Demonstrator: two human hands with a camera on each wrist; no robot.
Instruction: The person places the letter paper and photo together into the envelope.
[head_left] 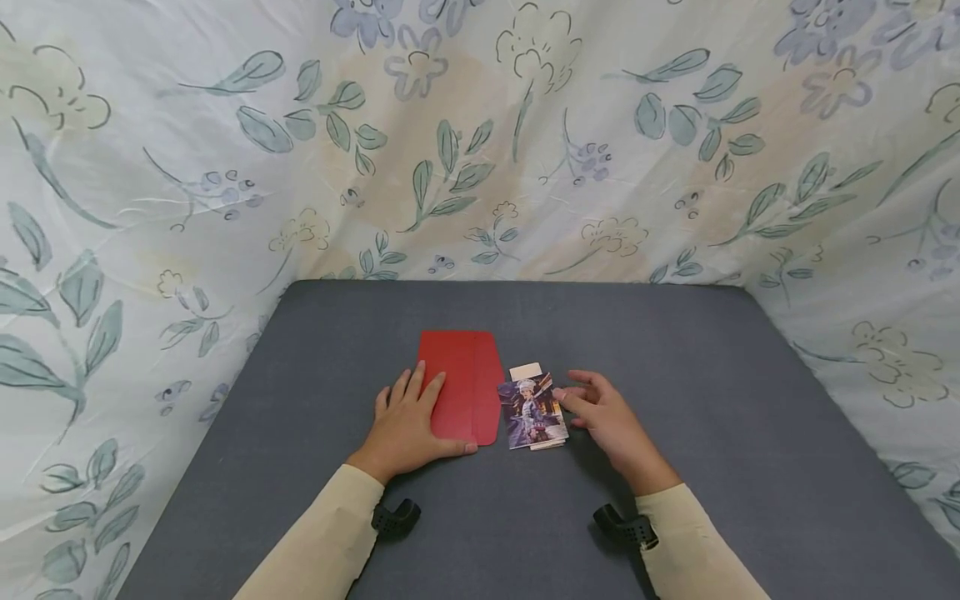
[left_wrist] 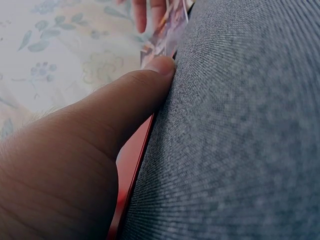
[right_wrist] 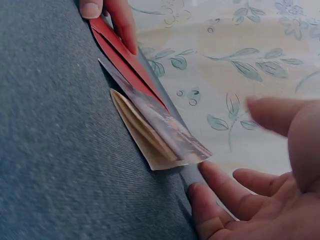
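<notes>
A red envelope (head_left: 474, 392) with a flap along its right side lies flat on the table. My left hand (head_left: 408, 421) rests on its left part with fingers spread, the thumb lying along the near edge. Just right of the envelope is a colourful printed photo card (head_left: 531, 414), showing a figure in a white hat. Beneath the card, a cream folded paper (right_wrist: 140, 127) stands slightly fanned open. My right hand (head_left: 611, 421) is at the card's right edge, fingertips close to its corner and the thumb (right_wrist: 272, 115) held away from the fingers, with nothing pinched between them.
A dark grey cloth (head_left: 675, 350) covers the table. White fabric with a leaf and flower print (head_left: 480, 150) hangs behind and at both sides. A black band (head_left: 397, 518) is on my left wrist and another black band (head_left: 626, 528) on my right, over cream sleeves.
</notes>
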